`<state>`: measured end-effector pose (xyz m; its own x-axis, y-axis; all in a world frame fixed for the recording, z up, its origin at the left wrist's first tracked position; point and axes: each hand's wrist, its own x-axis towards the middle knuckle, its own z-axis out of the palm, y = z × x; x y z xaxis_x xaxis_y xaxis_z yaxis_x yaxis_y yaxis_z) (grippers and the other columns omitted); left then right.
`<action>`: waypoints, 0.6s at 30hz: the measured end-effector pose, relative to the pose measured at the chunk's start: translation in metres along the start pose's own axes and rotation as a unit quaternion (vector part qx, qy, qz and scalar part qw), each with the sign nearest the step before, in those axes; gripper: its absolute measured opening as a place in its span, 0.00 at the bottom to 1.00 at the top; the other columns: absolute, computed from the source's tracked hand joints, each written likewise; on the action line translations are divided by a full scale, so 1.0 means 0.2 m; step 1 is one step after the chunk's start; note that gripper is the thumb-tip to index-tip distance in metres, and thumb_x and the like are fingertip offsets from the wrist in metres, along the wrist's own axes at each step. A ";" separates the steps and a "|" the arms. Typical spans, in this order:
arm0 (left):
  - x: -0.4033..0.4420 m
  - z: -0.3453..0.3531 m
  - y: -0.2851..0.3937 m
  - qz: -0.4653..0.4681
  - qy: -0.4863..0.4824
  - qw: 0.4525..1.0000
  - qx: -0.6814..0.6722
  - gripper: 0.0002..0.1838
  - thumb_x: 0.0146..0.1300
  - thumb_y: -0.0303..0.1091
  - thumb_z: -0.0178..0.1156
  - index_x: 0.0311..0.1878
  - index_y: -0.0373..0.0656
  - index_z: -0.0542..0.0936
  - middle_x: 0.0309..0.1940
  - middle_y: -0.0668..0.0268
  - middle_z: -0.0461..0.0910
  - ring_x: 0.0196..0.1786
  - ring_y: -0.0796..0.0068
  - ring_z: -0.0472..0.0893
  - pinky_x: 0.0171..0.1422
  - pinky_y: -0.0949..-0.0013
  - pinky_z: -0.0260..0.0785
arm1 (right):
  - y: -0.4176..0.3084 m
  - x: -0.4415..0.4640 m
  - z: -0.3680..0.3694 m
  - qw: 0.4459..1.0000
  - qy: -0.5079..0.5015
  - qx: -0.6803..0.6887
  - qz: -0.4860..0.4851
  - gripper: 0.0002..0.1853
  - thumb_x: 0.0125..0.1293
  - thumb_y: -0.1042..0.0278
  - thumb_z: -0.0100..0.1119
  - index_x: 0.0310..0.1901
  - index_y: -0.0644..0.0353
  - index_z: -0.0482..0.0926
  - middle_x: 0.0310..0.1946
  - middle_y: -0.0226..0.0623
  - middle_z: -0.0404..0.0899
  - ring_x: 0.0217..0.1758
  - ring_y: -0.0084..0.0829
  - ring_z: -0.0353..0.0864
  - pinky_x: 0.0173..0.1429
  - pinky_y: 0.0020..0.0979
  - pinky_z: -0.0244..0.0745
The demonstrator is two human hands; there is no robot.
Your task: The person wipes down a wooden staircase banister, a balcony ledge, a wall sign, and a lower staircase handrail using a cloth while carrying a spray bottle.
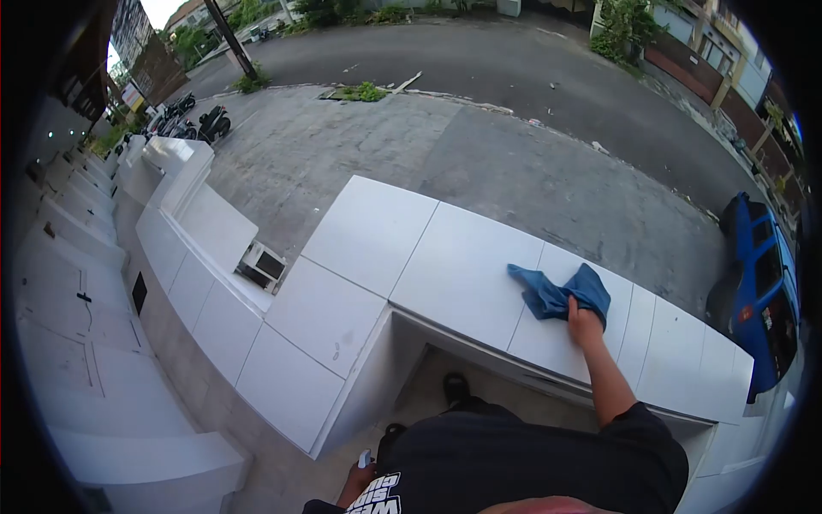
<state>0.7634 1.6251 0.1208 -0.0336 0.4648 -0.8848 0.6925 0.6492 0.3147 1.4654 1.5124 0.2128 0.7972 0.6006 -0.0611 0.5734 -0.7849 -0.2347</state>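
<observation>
Out over the white tiled ledge (462, 274), my right hand (584, 325) has its fingers closed on a blue cloth (556, 293). The cloth lies bunched on the tiles, one loose end pointing left and the rest folded around my fingers. Low in the view, beside my dark shirt, my left hand (360, 476) is closed around a small light-coloured object (366, 458), too small to name. It hangs below the ledge, apart from the tiles.
A boxed unit (261, 266) stands beside the ledge at left. Beyond the ledge lie grey paving (342, 146) and a road. A blue car (760, 287) is at far right, motorbikes (213, 124) at upper left. Faint marks show on one tile.
</observation>
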 end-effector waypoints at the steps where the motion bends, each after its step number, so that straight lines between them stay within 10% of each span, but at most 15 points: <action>1: 0.03 0.02 0.08 0.011 -0.005 1.000 0.004 0.24 0.54 0.41 0.69 0.52 0.40 0.82 0.47 0.53 0.84 0.52 0.62 0.84 0.56 0.61 0.75 | 0.17 -0.12 -0.16 0.996 -0.003 0.016 0.093 0.32 0.77 0.43 0.36 0.39 0.63 0.83 0.34 0.60 0.82 0.39 0.60 0.81 0.48 0.52 0.75; 3: 0.10 0.03 0.22 0.061 -0.015 0.996 0.069 0.24 0.54 0.42 0.69 0.52 0.39 0.82 0.47 0.53 0.84 0.52 0.62 0.84 0.56 0.61 0.75 | 0.69 -0.33 -0.25 0.952 0.026 0.041 0.301 0.37 0.75 0.38 0.34 0.42 0.69 0.83 0.44 0.62 0.81 0.48 0.62 0.80 0.56 0.52 0.73; 9: 0.30 -0.05 0.43 0.182 -0.033 0.949 0.254 0.24 0.56 0.43 0.69 0.52 0.38 0.81 0.47 0.52 0.84 0.51 0.61 0.84 0.55 0.60 0.75 | 1.55 -0.89 -0.38 0.862 0.163 0.056 0.477 0.35 0.73 0.43 0.38 0.49 0.73 0.81 0.51 0.63 0.79 0.55 0.58 0.78 0.63 0.49 0.70; 14: 0.50 -0.03 0.39 0.273 -0.085 0.928 0.239 0.25 0.56 0.45 0.69 0.52 0.38 0.82 0.49 0.52 0.84 0.52 0.62 0.84 0.55 0.60 0.74 | 1.16 -0.58 -0.17 0.880 0.188 0.045 0.434 0.31 0.72 0.46 0.41 0.45 0.72 0.83 0.48 0.62 0.80 0.54 0.59 0.79 0.62 0.50 0.71; 16: 0.56 0.06 0.41 0.056 -0.002 0.965 0.256 0.22 0.60 0.43 0.66 0.52 0.38 0.79 0.45 0.55 0.84 0.48 0.65 0.83 0.53 0.59 0.74 | 0.73 -0.42 -0.15 0.920 0.073 0.021 0.384 0.27 0.69 0.50 0.47 0.39 0.70 0.84 0.43 0.62 0.82 0.48 0.58 0.82 0.58 0.50 0.74; 17: 0.57 0.07 0.51 0.070 -0.013 0.958 0.277 0.22 0.60 0.43 0.66 0.52 0.38 0.79 0.45 0.55 0.84 0.48 0.65 0.83 0.53 0.59 0.74 | 0.57 -0.37 0.04 0.913 0.370 -0.018 0.171 0.28 0.69 0.49 0.48 0.27 0.69 0.83 0.31 0.60 0.82 0.38 0.59 0.83 0.49 0.53 0.76; 18: 0.60 0.08 0.62 0.095 -0.025 0.952 0.289 0.22 0.60 0.43 0.66 0.51 0.38 0.79 0.45 0.55 0.84 0.48 0.65 0.83 0.53 0.59 0.74 | 0.27 -0.38 -0.05 0.955 0.202 0.020 0.215 0.27 0.67 0.50 0.50 0.22 0.65 0.82 0.24 0.55 0.81 0.30 0.58 0.82 0.42 0.53 0.76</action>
<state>0.8567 1.7513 0.0468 0.1556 0.5022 -0.8507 0.9641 0.1103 0.2415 1.4386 1.4224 0.2145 0.9701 0.1099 0.2165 0.1750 -0.9346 -0.3097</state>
